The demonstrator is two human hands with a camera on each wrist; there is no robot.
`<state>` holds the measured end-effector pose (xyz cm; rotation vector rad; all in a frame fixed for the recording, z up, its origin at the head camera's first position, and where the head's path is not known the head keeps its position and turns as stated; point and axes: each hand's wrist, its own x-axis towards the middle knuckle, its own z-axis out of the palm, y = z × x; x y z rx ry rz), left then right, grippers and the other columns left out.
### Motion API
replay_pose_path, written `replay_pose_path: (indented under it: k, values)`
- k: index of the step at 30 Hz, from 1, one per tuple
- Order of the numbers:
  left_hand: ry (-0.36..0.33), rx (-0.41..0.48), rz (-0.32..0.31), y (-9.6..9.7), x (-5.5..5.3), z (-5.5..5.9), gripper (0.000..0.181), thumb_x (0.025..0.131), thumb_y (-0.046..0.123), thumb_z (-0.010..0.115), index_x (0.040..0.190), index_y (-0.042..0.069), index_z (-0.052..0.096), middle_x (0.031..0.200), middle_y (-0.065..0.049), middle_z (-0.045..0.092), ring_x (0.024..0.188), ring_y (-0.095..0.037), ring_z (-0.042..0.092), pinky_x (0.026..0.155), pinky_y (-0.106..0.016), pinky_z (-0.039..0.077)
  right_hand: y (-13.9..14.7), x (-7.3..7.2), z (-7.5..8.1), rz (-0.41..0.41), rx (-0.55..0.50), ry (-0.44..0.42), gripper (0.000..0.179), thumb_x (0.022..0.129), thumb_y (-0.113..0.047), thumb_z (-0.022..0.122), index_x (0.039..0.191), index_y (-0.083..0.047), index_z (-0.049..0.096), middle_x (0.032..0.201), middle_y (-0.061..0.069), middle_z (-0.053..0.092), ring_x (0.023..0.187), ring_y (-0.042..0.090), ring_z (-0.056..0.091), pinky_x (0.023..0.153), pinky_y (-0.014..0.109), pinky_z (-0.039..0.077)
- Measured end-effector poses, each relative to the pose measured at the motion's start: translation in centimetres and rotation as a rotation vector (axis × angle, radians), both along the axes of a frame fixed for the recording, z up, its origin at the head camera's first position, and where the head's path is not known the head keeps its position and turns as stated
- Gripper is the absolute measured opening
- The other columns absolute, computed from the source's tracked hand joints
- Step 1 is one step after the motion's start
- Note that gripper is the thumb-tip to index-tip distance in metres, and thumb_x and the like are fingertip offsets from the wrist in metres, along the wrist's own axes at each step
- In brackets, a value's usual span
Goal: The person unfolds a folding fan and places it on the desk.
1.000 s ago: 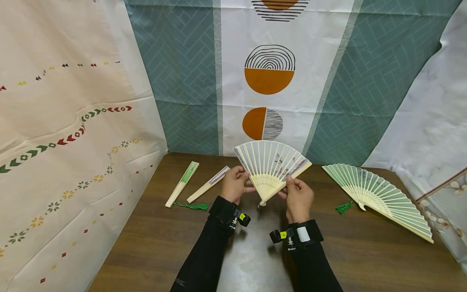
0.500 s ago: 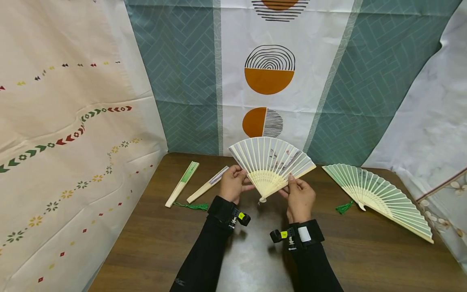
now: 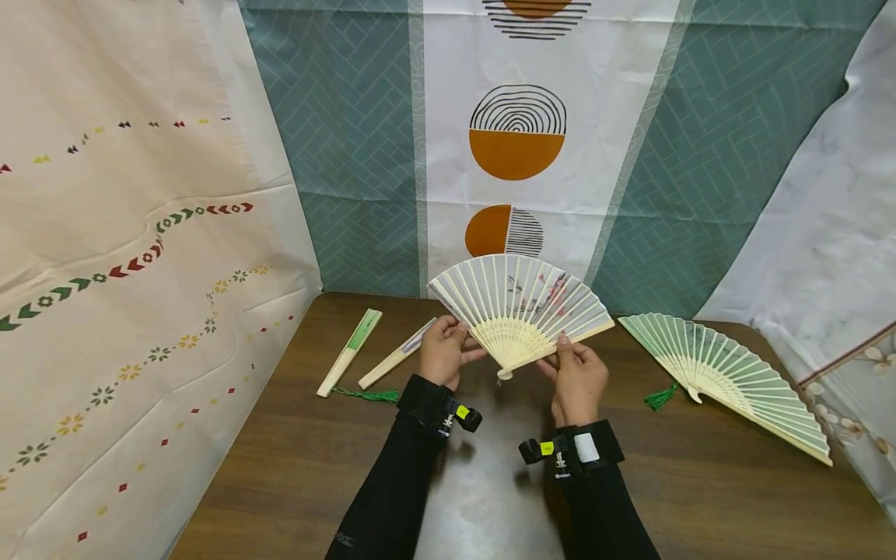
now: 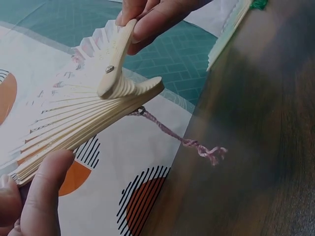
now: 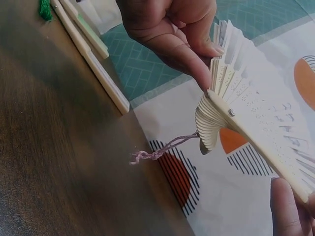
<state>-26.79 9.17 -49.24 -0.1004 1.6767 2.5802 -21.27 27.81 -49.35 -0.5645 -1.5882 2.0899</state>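
Observation:
A pale folding fan [image 3: 521,311] with cream ribs and a pink flower print is held spread above the table by both hands. My left hand [image 3: 442,354] pinches its left outer rib between thumb and fingers. The right hand [image 3: 579,381] pinches the opposite outer rib, thumb on top. In the left wrist view, a short pinkish cord [image 4: 197,147] hangs from the pivot end, and the ribs [image 4: 74,130] on the left hand's side are still bunched. The right wrist view shows the same cord [image 5: 157,152] and the right outer rib [image 5: 266,152].
Flat on the table [image 3: 280,482] to the left lie a closed green fan [image 3: 350,354] with a green tassel [image 3: 378,396] and a closed fan with a purplish edge [image 3: 399,356]. A spread green fan [image 3: 728,381] lies at the right. A patterned cloth [image 3: 350,155] hangs behind.
The folding fan has spread wider and risen slightly, showing more of its flower print. The hands have moved a little apart. The other fans have stayed put.

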Motion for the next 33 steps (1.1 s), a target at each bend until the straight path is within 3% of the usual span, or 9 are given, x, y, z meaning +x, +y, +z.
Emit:
replay_pose_path:
  k: [5, 13, 23, 33]
  values:
    - [-0.012, 0.026, 0.031, 0.0, -0.2, 0.06, 0.012, 0.119, -0.002, 0.052, 0.115, -0.005, 0.063, 0.097, -0.006, 0.066, 0.078, -0.014, 0.075, 0.066, -0.029, 0.072, 0.06, 0.09, 0.17, 0.003, -0.002, -0.009, 0.032, 0.116, -0.019, 0.069, 0.124, 0.012, 0.069, 0.1, -0.003, 0.075, 0.082, 0.005, 0.082, 0.076, 0.026, 0.073]
    - [0.013, 0.075, 0.064, -0.15, -0.08, 0.2, 0.016, 0.119, -0.002, 0.05, 0.125, -0.011, 0.062, 0.099, -0.008, 0.067, 0.081, -0.015, 0.075, 0.07, -0.03, 0.073, 0.07, 0.21, 0.26, 0.004, -0.018, -0.025, 0.038, 0.115, -0.024, 0.071, 0.128, 0.012, 0.069, 0.096, -0.006, 0.077, 0.079, 0.006, 0.083, 0.075, 0.026, 0.073]
    - [0.023, 0.119, 0.114, -0.14, -0.07, 0.13, 0.014, 0.119, -0.002, 0.05, 0.115, -0.005, 0.064, 0.098, -0.006, 0.065, 0.084, -0.019, 0.07, 0.068, -0.027, 0.072, -0.17, 0.12, 0.03, -0.029, -0.068, 0.013, 0.029, 0.115, -0.018, 0.07, 0.119, 0.011, 0.069, 0.087, -0.005, 0.079, 0.076, 0.009, 0.084, 0.073, 0.026, 0.072]
    - [0.033, 0.186, 0.145, -0.09, -0.16, 0.12, 0.015, 0.12, 0.001, 0.051, 0.109, -0.001, 0.062, 0.096, -0.007, 0.063, 0.083, -0.017, 0.071, 0.071, -0.029, 0.073, -0.32, 0.19, 0.32, -0.039, -0.153, 0.044, 0.027, 0.114, -0.016, 0.071, 0.117, 0.011, 0.068, 0.093, -0.001, 0.076, 0.075, 0.008, 0.082, 0.077, 0.024, 0.072]
